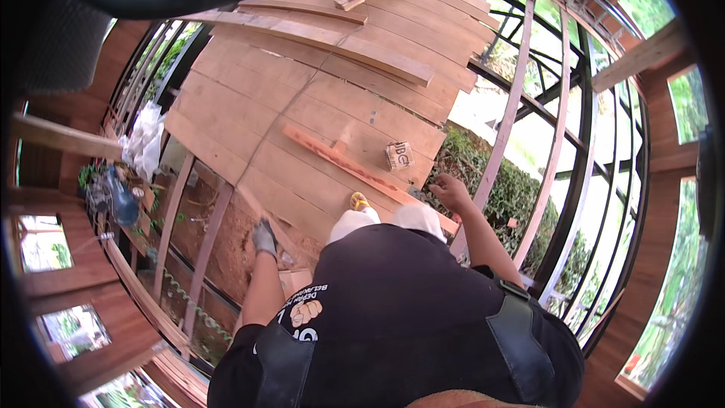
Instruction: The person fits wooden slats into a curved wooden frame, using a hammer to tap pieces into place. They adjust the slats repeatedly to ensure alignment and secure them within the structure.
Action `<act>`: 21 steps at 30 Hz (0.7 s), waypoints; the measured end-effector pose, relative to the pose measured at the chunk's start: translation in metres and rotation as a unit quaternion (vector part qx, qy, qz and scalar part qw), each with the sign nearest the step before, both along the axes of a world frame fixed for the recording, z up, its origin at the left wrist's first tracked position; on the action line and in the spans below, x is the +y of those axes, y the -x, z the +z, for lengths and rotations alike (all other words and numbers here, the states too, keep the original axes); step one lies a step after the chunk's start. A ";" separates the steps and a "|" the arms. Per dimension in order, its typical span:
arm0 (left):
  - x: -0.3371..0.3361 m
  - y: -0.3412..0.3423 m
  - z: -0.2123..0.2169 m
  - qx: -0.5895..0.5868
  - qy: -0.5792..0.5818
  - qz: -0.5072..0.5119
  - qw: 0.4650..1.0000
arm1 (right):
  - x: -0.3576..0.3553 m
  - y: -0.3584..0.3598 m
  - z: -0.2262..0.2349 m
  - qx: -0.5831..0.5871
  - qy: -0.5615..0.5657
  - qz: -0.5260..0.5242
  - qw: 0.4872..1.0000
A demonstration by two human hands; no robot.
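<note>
My left hand [264, 236], in a grey glove, hangs low at my left side, beside a pale board end [257, 205] at the platform's edge. Its fingers are too small and dark to make out. Bare and held out at my right, my right hand [451, 193] has loosely bent, parted fingers with nothing visible in them. It is nearest to a reddish-brown plank [355, 170] lying slantwise in front of my feet. A small printed carton [399, 156] stands beyond that plank. A short wood piece [343, 138] touches the plank's far side.
Wide floorboards [294, 121] spread ahead, with loose long boards [332, 41] across them. At the right, dark metal beams [555, 117] and narrow wooden joists [513, 98] span open gaps over plants. More joists [205, 257] cross bare soil at the left. A white plastic bag [145, 140] hangs there.
</note>
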State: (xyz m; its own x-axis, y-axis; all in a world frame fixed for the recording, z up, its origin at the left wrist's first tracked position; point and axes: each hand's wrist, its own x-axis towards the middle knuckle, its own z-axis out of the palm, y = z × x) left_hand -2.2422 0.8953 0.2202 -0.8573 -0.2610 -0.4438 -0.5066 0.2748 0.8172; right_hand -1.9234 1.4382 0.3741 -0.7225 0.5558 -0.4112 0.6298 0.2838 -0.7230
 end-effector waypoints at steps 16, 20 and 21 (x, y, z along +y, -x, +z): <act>0.525 0.316 0.176 0.122 -0.234 -0.232 0.936 | 0.177 -0.010 -0.221 -0.364 0.056 -0.007 0.930; 0.564 0.448 0.119 0.077 -0.016 -0.256 0.963 | 0.339 0.189 -0.149 -0.201 -0.198 0.225 0.933; 0.584 0.465 0.098 0.065 0.048 -0.291 0.953 | 0.374 0.223 -0.126 -0.083 -0.040 -0.139 0.986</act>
State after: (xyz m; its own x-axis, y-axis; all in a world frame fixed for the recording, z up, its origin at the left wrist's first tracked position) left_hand -2.7073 1.4793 0.3180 -0.9153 0.2421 -0.3219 -0.1417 0.5545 0.8200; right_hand -2.1460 1.8120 0.2481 -0.4640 0.7589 -0.4569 0.7989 0.1356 -0.5860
